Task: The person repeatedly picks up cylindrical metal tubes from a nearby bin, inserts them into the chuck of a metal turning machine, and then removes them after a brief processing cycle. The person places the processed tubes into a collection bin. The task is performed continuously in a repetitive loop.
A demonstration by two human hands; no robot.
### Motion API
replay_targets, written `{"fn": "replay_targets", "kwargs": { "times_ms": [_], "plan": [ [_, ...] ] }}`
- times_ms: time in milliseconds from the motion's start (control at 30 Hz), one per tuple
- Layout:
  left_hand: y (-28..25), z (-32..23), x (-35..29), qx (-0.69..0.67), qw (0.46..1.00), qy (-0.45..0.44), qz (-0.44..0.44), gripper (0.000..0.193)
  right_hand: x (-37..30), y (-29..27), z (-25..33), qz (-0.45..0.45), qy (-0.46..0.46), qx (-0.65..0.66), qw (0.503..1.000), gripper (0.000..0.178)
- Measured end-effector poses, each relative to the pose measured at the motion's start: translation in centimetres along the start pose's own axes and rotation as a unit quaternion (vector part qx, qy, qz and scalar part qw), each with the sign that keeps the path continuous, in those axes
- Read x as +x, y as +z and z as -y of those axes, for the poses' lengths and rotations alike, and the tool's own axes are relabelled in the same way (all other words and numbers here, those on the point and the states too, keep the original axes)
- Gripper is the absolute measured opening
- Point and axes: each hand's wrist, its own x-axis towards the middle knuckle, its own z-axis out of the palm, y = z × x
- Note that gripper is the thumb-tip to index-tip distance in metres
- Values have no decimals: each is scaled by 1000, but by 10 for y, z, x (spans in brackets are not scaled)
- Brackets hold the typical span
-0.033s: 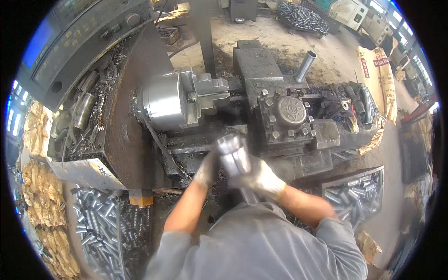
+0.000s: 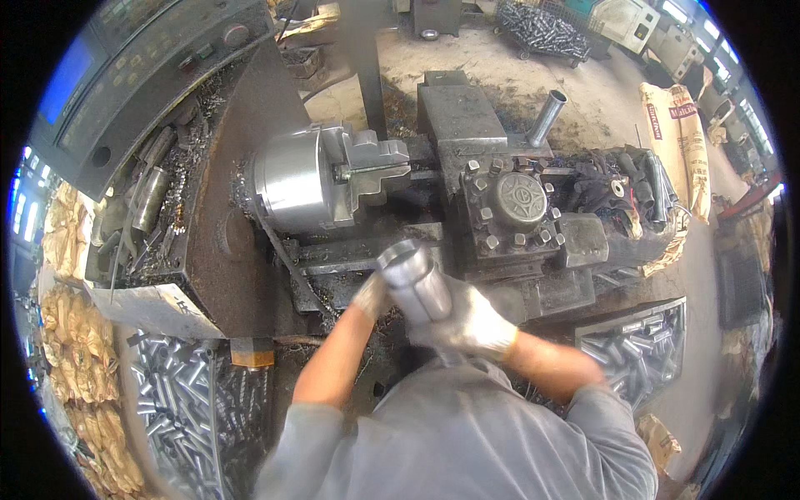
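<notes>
A shiny metal tube (image 2: 417,287) with a wide open rim stands tilted in front of my body, its upper end leaning left and away. My right hand (image 2: 473,325), in a pale work glove, is closed round its lower right side. Against the tube's left side is my gloved left hand (image 2: 371,297); its fingers are hidden behind the metal. Beyond the hands is a lathe, with its round chuck (image 2: 292,182) on the left and a bolted tool post (image 2: 518,200) on the right. Nothing is visible between the chuck's stepped jaws (image 2: 375,171).
Bins of metal tubes stand at lower left (image 2: 179,400) and lower right (image 2: 637,346). An upright pipe (image 2: 547,119) rises behind the tool post. Dark gloves or rags (image 2: 596,187) lie on the lathe's right end. A control panel (image 2: 158,71) overhangs the upper left.
The tube's upper end has shifted slightly left and its open rim shows more. My left hand has moved further behind the tube; my right hand has shifted slightly right.
</notes>
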Motion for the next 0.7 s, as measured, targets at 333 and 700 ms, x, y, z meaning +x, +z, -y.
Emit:
{"fn": "replay_targets", "kwargs": {
  "times_ms": [333, 700],
  "plan": [
    [54, -8, 54, 601, 787, 8, -142, 35, 128, -164, 124, -54, -190, -660, 725, 66],
    [-57, 22, -241, 14, 843, 86, -531, 10, 264, -164, 23, 201, -16, -541, 816, 75]
  ]
}}
